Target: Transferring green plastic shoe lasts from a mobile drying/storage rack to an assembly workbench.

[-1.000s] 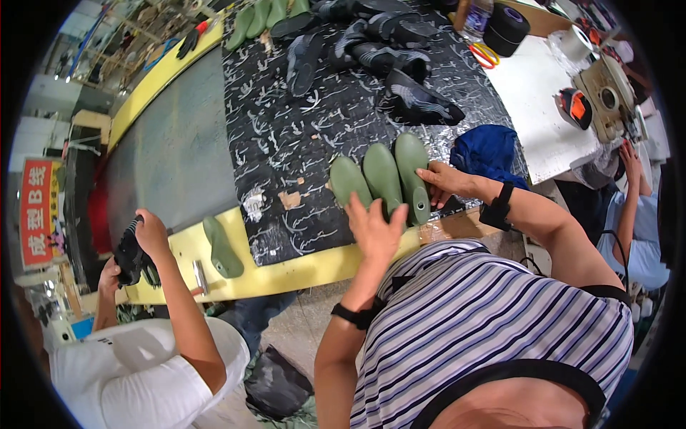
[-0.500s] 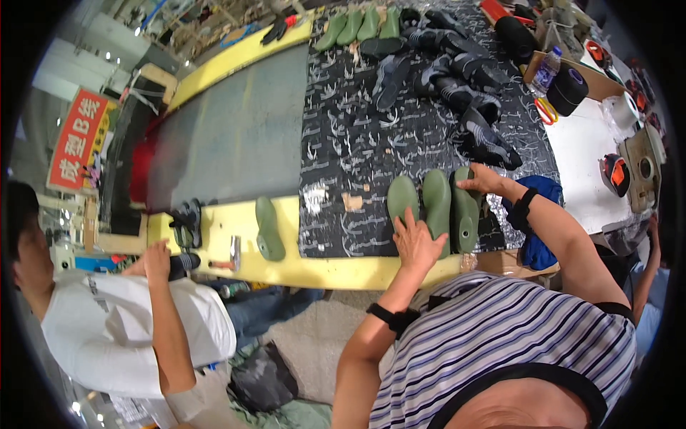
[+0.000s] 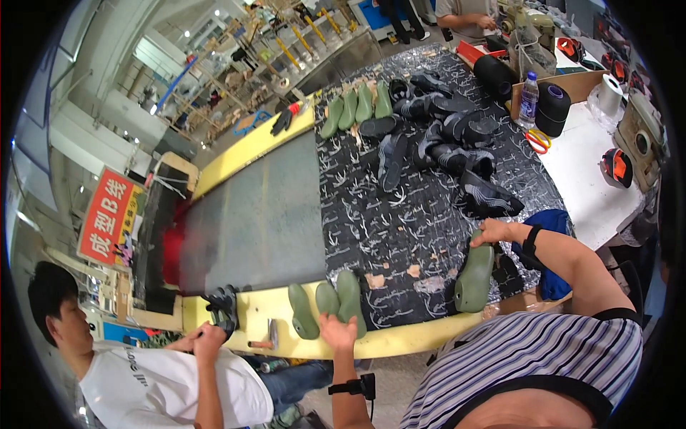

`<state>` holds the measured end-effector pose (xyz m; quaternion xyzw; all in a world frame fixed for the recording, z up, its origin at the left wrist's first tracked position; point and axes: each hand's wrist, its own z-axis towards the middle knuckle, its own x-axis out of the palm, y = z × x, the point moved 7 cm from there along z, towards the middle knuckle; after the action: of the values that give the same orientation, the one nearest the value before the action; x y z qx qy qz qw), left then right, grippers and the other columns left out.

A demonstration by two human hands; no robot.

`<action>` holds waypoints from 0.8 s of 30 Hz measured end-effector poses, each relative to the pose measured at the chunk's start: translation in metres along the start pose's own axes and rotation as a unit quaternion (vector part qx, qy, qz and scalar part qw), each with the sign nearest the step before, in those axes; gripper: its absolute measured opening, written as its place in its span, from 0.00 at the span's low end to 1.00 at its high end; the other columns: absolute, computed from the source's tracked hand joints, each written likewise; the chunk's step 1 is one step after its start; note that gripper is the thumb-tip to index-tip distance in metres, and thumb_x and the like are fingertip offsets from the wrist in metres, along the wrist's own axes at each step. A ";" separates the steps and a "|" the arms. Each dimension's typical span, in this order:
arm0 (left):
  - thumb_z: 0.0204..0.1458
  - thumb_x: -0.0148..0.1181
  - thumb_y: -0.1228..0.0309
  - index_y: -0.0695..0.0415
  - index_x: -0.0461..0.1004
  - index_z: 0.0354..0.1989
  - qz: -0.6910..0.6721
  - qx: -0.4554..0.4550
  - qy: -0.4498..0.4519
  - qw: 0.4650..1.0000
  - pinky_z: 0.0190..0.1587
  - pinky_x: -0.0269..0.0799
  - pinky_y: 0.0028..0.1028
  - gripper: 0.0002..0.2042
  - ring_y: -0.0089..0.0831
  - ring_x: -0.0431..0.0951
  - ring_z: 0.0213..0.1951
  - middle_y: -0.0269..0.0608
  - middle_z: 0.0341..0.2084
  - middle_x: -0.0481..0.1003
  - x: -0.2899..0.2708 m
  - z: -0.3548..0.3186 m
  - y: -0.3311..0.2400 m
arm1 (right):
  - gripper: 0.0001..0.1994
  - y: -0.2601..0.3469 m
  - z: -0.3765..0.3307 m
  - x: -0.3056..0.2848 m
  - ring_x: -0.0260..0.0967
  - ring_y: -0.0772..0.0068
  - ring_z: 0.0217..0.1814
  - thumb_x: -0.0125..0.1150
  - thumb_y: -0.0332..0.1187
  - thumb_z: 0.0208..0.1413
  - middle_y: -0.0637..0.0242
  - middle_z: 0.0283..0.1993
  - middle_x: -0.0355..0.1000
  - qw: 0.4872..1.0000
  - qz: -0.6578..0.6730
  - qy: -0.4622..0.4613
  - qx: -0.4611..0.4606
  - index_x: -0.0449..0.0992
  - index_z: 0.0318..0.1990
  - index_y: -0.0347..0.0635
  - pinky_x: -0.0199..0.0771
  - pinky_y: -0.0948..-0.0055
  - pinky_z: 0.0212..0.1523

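My right hand (image 3: 493, 232) grips the top of a green shoe last (image 3: 475, 275) that stands on the black patterned mat (image 3: 400, 236) near the bench's front edge. My left hand (image 3: 339, 332) rests with spread fingers on the near ends of two green lasts (image 3: 343, 300) lying side by side at the mat's left corner. A third green last (image 3: 301, 310) lies just left of them on the yellow rim (image 3: 264, 314). Both my wrists wear black bands.
Black shoes (image 3: 443, 143) and more green lasts (image 3: 354, 107) lie at the far end of the mat. A grey belt (image 3: 257, 214) runs left. Another person in a white shirt (image 3: 164, 386) holds a black shoe (image 3: 223, 309). A white side table (image 3: 593, 179) with thread spools stands to the right.
The three lasts that stood together are now apart: my left hand has slid two to the left along the front edge, and my right hand holds one on the right.
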<state>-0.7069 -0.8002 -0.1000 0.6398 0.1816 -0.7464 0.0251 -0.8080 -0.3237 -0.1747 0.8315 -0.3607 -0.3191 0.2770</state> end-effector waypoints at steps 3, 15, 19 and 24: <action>0.32 0.68 0.63 0.68 0.73 0.35 0.044 -0.049 0.005 0.998 0.48 0.62 0.48 0.23 0.52 0.65 0.48 0.54 0.45 0.65 -0.003 0.012 0.003 | 0.25 -0.005 -0.002 0.002 0.74 0.61 0.33 0.68 0.39 0.42 0.51 0.35 0.72 0.998 0.056 0.015 -0.015 0.72 0.39 0.22 0.79 0.66 0.25; 0.42 0.62 0.71 0.64 0.66 0.44 -0.189 0.239 -0.075 0.949 0.55 0.54 0.46 0.20 0.54 0.61 0.53 0.57 0.48 0.63 0.088 -0.012 -0.201 | 0.17 0.055 -0.086 -0.091 0.73 0.59 0.30 0.59 0.31 0.48 0.54 0.35 0.70 0.917 0.332 -0.186 -0.124 0.65 0.41 0.28 0.75 0.64 0.18; 0.44 0.60 0.70 0.64 0.66 0.44 -0.151 0.252 -0.063 0.954 0.54 0.54 0.46 0.19 0.50 0.61 0.54 0.55 0.48 0.64 0.111 -0.013 -0.234 | 0.19 0.119 -0.073 -0.146 0.72 0.57 0.39 0.54 0.31 0.53 0.55 0.43 0.68 0.854 0.441 -0.184 -0.204 0.62 0.49 0.29 0.78 0.64 0.34; 0.45 0.58 0.69 0.64 0.67 0.44 -0.159 0.225 -0.014 0.961 0.56 0.52 0.44 0.18 0.48 0.61 0.55 0.53 0.47 0.65 0.118 -0.009 -0.232 | 0.16 0.158 0.021 -0.192 0.71 0.57 0.42 0.51 0.28 0.53 0.50 0.46 0.66 0.816 0.511 -0.183 -0.199 0.64 0.46 0.24 0.78 0.66 0.39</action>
<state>-0.7819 -0.5577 -0.1592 0.5818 0.1081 -0.7709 -0.2356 -0.9929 -0.2722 -0.0151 0.3808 -0.7066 -0.3426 0.4882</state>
